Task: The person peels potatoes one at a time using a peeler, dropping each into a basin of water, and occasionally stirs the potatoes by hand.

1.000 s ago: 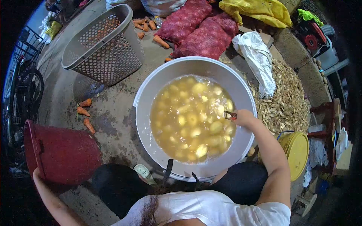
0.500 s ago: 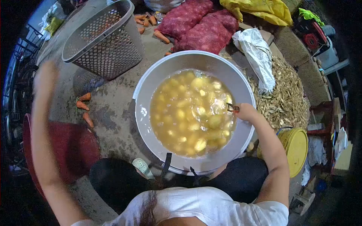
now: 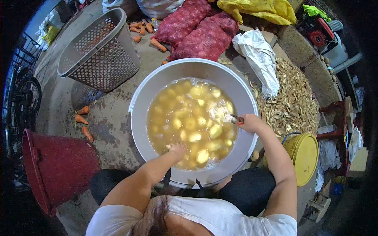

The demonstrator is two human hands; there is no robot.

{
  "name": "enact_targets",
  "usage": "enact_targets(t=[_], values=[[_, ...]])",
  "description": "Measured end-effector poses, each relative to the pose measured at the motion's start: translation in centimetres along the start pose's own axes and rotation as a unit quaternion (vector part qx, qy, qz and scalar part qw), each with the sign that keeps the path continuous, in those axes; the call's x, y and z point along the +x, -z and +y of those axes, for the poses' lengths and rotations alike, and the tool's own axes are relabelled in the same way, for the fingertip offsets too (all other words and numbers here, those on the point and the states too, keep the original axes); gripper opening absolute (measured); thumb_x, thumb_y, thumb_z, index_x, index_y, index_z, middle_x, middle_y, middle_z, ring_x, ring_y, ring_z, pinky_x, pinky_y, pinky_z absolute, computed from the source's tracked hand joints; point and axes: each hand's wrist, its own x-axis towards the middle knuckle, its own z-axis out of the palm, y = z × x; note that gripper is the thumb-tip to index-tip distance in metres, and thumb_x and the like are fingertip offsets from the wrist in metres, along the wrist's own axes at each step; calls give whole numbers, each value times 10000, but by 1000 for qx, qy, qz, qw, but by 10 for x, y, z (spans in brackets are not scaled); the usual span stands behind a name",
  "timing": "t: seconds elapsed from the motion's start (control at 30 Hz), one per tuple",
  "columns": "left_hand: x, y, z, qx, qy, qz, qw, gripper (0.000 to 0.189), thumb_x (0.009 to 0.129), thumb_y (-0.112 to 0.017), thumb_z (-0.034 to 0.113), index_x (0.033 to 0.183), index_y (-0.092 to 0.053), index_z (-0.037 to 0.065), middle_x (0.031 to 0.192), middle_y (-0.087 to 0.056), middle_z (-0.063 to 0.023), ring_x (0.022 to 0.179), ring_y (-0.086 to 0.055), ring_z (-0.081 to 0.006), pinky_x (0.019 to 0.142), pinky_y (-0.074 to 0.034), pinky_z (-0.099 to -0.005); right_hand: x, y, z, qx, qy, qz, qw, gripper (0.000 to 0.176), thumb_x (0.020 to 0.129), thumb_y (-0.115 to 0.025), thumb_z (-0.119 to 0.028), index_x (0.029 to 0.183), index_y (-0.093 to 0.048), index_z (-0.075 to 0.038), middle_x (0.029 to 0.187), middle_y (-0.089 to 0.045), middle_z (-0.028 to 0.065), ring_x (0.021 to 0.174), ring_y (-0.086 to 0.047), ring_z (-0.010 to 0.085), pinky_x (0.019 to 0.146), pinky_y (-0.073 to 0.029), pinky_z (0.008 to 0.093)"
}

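A big grey tub (image 3: pixel 193 64) stands between my knees, full of murky water with many peeled potatoes (image 3: pixel 202 156) in it. My left hand (image 3: pixel 177 150) dips into the water at the tub's near left side, next to several potatoes. Its fingers are under the surface and hard to make out. At the right inner wall, my right hand (image 3: pixel 251 122) is closed round a small peeler (image 3: pixel 237 120) with a reddish handle. The peeler's head points left over the water.
Left of the tub are a red bucket (image 3: pixel 65 169), loose carrots (image 3: pixel 87 133) and a grey perforated basket (image 3: pixel 102 59). Red mesh sacks (image 3: pixel 204 37) lie behind it. On the right are a heap of peelings (image 3: pixel 293 102) and a yellow lidded bucket (image 3: pixel 306 159).
My left hand has swung from the far left, above the floor, down into the water. My right hand stays at the tub's right side with the peeler. The view has shifted slightly.
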Motion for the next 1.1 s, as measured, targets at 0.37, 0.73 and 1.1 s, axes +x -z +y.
enact_targets(t=[0.37, 0.73, 1.1], values=[[-22, 25, -100, -524, 6, 11, 851, 312, 827, -517, 163, 1120, -520, 57, 1079, -567, -149, 947, -575, -259, 753, -490, -377, 10, -7, 6, 39, 17, -14, 999, 329, 722, -617, -334, 928, -604, -78, 863, -618, 161, 851, -583, 312, 740, -460, 393], [-18, 108, -101, -916, -154, 105, 354, 389, 775, -608, 141, 1127, -454, 78, 1014, -551, -103, 717, -584, -181, 523, -506, -264, 15, -4, -17, 44, 25, -32, 998, 357, 713, -619, -354, 930, -601, -71, 882, -618, 163, 846, -583, 314, 740, -455, 395], [-9, 114, -103, -973, -1, 201, 118, 323, 802, -549, 414, 868, -527, 98, 796, -559, -96, 550, -531, -191, 347, -381, -244, 26, -14, -13, 49, 24, -60, 997, 387, 708, -619, -380, 932, -600, -65, 886, -619, 162, 841, -587, 315, 745, -456, 392]])
